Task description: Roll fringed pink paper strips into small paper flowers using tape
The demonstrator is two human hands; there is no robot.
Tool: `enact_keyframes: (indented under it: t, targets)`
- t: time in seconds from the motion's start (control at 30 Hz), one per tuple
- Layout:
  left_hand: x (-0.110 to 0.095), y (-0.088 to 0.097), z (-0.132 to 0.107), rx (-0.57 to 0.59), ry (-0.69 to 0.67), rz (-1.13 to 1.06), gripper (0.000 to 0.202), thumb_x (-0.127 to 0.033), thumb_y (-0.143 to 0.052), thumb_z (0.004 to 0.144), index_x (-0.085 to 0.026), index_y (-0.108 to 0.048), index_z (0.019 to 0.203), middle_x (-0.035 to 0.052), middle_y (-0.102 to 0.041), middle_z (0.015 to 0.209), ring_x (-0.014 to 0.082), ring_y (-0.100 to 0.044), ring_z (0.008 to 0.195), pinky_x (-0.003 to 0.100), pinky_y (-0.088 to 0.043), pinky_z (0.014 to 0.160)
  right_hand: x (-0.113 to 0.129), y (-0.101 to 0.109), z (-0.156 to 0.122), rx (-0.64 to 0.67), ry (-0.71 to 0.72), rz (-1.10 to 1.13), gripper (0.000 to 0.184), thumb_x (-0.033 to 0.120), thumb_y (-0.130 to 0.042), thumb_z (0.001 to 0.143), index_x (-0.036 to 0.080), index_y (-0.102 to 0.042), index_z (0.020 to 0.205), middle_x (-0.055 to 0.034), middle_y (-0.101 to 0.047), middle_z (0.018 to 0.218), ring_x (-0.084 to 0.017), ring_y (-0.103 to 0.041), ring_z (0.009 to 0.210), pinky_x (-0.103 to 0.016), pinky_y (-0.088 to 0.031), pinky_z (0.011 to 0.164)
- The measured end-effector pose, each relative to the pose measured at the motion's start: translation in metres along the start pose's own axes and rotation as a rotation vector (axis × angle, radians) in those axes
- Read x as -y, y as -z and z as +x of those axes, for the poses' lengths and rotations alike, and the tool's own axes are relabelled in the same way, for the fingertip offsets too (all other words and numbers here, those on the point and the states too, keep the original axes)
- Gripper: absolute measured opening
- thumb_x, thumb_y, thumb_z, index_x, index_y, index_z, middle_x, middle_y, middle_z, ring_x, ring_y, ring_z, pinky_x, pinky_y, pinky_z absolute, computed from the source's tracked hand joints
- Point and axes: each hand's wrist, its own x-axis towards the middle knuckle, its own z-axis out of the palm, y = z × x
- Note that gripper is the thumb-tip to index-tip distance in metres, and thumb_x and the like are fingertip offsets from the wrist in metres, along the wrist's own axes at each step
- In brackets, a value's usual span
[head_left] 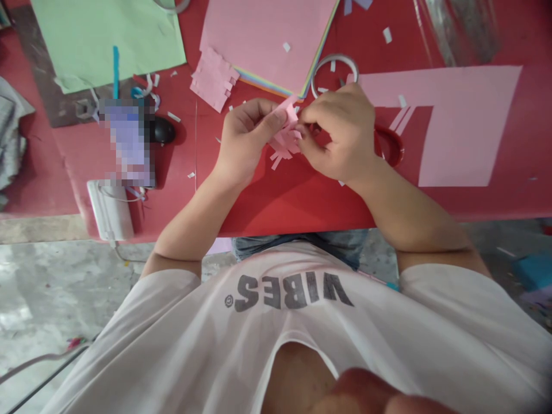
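A small folded pink paper piece (284, 138) with cut strips along its lower end is held above the red table, in front of my body. My left hand (244, 138) is closed on its left side, thumb pressed on top. From the right, the fingertips of my right hand (342, 132) pinch at its edge. Part of the paper is hidden by the fingers. Just beyond my left hand lies a flat pink paper square (214, 79) with notched edges. A roll of tape (334, 68) lies behind my right hand.
A stack of coloured sheets (263, 34), pink on top, lies at the back. Green paper (112, 40), a black mouse (164, 131) and a white power bank-like box (111, 210) are on the left. On the right are a cut pink sheet (470, 126) and a red ring-shaped object (393, 145).
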Motion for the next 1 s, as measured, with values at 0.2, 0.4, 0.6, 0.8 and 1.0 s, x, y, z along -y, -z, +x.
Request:
enact_keyframes:
  t: [0.2,0.4,0.6,0.8,1.0]
  targets:
    - [0.006,0.004,0.002,-0.022,0.009,0.007,0.026,-0.045,-0.077,0.089,-0.024,-0.068,0.076,-0.0008,-0.069,0.069,0.0126,-0.061,0.063,0.032,-0.058,0.066,-0.001,0.001,-0.001,0.01,-0.003,-0.003,0.023,0.047,-0.047,0.1,0.03,-0.061,0.097,-0.0039,-0.068,0.092,-0.027,-0.066,0.095,-0.051,-0.048,0.102]
    - [-0.004,-0.002,-0.002,-0.037,0.071,-0.017,0.026,-0.031,-0.069,0.093,-0.021,-0.065,0.07,-0.0009,-0.061,0.065,0.011,-0.06,0.06,0.027,-0.052,0.059,0.0,0.002,0.0,-0.002,0.041,-0.002,0.018,0.041,-0.048,0.1,0.029,-0.061,0.096,-0.003,-0.067,0.092,-0.026,-0.067,0.094,-0.049,-0.051,0.095]
    - [-0.004,-0.003,-0.002,-0.015,0.064,-0.076,0.027,-0.026,-0.069,0.092,-0.021,-0.067,0.066,0.0001,-0.058,0.065,0.0107,-0.056,0.058,0.027,-0.047,0.055,0.002,0.002,0.001,-0.025,0.062,-0.027,0.014,0.039,-0.052,0.097,0.029,-0.061,0.096,-0.0014,-0.069,0.09,-0.025,-0.067,0.089,-0.052,-0.051,0.098]
    - [-0.001,0.001,-0.002,-0.014,0.01,0.041,0.025,-0.038,-0.072,0.093,-0.023,-0.068,0.074,0.0008,-0.06,0.068,0.0125,-0.055,0.059,0.03,-0.044,0.054,0.006,0.001,0.0,-0.005,-0.006,-0.034,0.019,0.047,-0.052,0.098,0.03,-0.06,0.094,-0.0027,-0.069,0.086,-0.025,-0.067,0.085,-0.05,-0.053,0.098]
    - [-0.01,-0.003,-0.006,-0.094,-0.195,0.315,0.015,-0.038,-0.077,0.09,-0.023,-0.074,0.087,0.0012,-0.07,0.081,0.0131,-0.061,0.071,0.03,-0.048,0.064,0.012,0.004,0.001,-0.035,-0.078,0.127,0.022,0.05,-0.054,0.098,0.029,-0.06,0.091,-0.0014,-0.071,0.086,-0.024,-0.067,0.082,-0.046,-0.056,0.089]
